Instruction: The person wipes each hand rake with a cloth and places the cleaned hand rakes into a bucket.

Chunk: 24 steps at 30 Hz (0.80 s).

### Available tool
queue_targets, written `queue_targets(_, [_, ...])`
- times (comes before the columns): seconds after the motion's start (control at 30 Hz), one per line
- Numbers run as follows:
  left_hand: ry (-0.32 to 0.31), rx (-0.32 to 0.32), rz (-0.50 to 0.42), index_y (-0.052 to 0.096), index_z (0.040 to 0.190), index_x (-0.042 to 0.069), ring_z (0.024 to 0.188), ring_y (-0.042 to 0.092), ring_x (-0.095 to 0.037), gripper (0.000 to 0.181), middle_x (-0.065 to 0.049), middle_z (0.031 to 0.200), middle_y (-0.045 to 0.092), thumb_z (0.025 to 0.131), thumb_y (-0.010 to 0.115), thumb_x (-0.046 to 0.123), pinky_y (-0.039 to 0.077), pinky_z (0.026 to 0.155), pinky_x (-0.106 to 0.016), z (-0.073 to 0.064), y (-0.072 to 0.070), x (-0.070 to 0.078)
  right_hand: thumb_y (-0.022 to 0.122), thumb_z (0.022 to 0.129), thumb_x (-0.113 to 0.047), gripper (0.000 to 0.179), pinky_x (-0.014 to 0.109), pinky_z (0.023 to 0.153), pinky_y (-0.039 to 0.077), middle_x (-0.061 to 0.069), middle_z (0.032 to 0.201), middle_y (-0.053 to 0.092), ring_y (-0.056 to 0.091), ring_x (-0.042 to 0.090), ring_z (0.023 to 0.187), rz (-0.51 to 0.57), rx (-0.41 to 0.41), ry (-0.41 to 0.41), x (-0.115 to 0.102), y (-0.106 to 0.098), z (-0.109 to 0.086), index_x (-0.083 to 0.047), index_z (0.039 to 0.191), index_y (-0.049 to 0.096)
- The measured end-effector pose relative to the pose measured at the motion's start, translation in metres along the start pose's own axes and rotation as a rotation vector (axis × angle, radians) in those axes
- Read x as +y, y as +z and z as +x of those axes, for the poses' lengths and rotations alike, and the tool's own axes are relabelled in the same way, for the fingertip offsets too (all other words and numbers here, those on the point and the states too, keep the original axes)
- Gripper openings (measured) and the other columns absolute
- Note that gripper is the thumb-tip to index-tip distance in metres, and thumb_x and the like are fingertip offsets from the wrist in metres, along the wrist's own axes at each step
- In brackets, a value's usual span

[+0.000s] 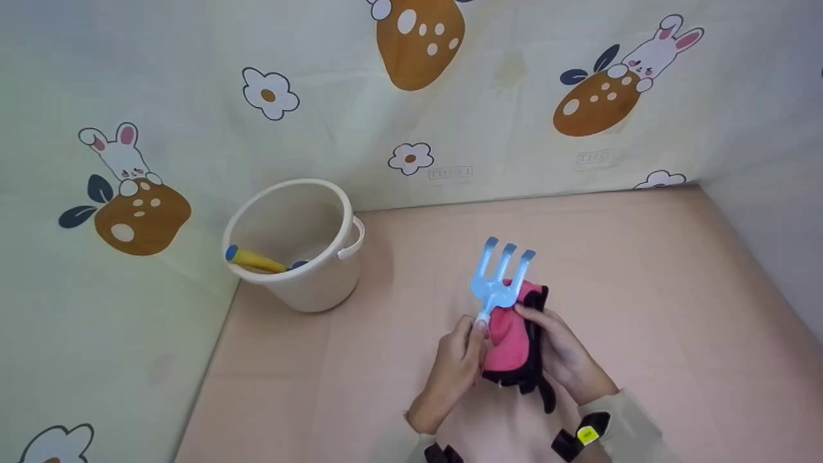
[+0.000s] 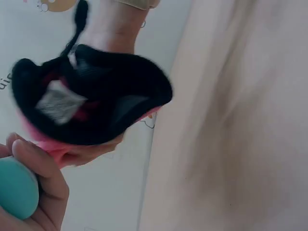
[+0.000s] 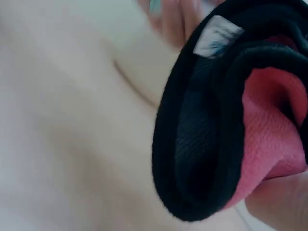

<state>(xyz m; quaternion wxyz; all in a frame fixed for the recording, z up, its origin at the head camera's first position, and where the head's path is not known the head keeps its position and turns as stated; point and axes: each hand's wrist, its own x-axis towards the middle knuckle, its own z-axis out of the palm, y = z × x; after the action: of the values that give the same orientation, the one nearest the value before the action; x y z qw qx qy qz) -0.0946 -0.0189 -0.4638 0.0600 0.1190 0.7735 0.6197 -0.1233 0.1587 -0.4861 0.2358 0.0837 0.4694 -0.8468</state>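
A light-blue three-pronged hand rake (image 1: 496, 290) points away from me in the head view. My left hand (image 1: 450, 366) grips its handle, and the rounded teal handle end (image 2: 18, 187) shows in the left wrist view. Just right of the rake, my right hand (image 1: 569, 357) holds a soft pink fabric pouch (image 1: 510, 344) with black edging, its thumb on top. The rake's head overlaps the top of the pouch in the head view. Both wrist views look into the pouch's black-edged opening, where a white label (image 3: 217, 36) is visible. A black strap (image 1: 546, 393) hangs from its near end.
A cream bucket (image 1: 321, 286) with a side handle stands at the left, near the back corner. Inside leans a tool with a yellow handle (image 1: 257, 260). Printed fabric walls (image 1: 321, 148) border the pinkish table surface (image 1: 643, 289) at left, back and right.
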Motion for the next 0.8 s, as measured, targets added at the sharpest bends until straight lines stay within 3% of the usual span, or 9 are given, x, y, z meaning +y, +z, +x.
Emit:
queue_targets(0.13, [-0.004, 0.034, 0.080, 0.046, 0.090, 0.004, 0.044, 0.036, 0.000, 0.027, 0.007, 0.061, 0.038, 0.102, 0.037, 0.026, 0.031, 0.040, -0.014, 0.006, 0.006, -0.022, 0.042, 0.098, -0.019, 0.034, 0.030, 0.096, 0.042, -0.002, 0.110, 0.063, 0.058, 0.012, 0.104, 0.101, 0.017, -0.002, 0.004, 0.008, -0.002, -0.014, 0.131, 0.036])
queue_targets(0.23, [-0.019, 0.027, 0.101, 0.046, 0.089, 0.004, 0.045, 0.037, -0.001, 0.027, 0.007, 0.062, 0.038, 0.102, 0.036, 0.026, 0.033, 0.041, -0.015, 0.005, 0.007, -0.022, 0.042, 0.097, -0.017, 0.039, 0.030, 0.097, 0.041, -0.003, 0.113, 0.061, 0.056, 0.011, 0.107, 0.172, 0.064, -0.009, 0.005, 0.011, -0.002, -0.015, 0.133, 0.031])
queue_targets(0.4, [-0.025, 0.022, 0.152, 0.046, 0.090, 0.004, 0.050, 0.037, -0.001, 0.027, 0.006, 0.064, 0.036, 0.102, 0.035, 0.025, 0.034, 0.045, -0.016, 0.005, 0.007, -0.019, 0.041, 0.095, -0.013, 0.035, 0.027, 0.094, 0.042, -0.002, 0.112, 0.060, 0.056, 0.011, 0.104, 0.260, 0.124, -0.051, 0.006, 0.010, -0.001, -0.015, 0.129, 0.035])
queue_targets(0.6, [0.003, 0.027, 0.184, 0.048, 0.090, 0.004, 0.056, 0.036, -0.002, 0.027, 0.006, 0.066, 0.033, 0.102, 0.035, 0.025, 0.034, 0.049, -0.015, 0.006, 0.007, -0.016, 0.035, 0.096, -0.011, 0.021, 0.025, 0.086, 0.044, -0.004, 0.094, 0.062, 0.057, 0.008, 0.090, 0.296, 0.138, -0.107, 0.004, 0.009, 0.001, -0.013, 0.116, 0.042])
queue_targets(0.8, [-0.019, 0.010, 0.199, 0.047, 0.088, 0.005, 0.053, 0.036, -0.001, 0.027, 0.007, 0.064, 0.036, 0.102, 0.035, 0.025, 0.034, 0.046, -0.016, 0.004, 0.007, -0.014, 0.035, 0.096, -0.012, 0.026, 0.025, 0.092, 0.042, -0.004, 0.107, 0.059, 0.054, 0.009, 0.101, 0.343, 0.120, -0.128, -0.005, 0.007, -0.002, -0.016, 0.122, 0.037])
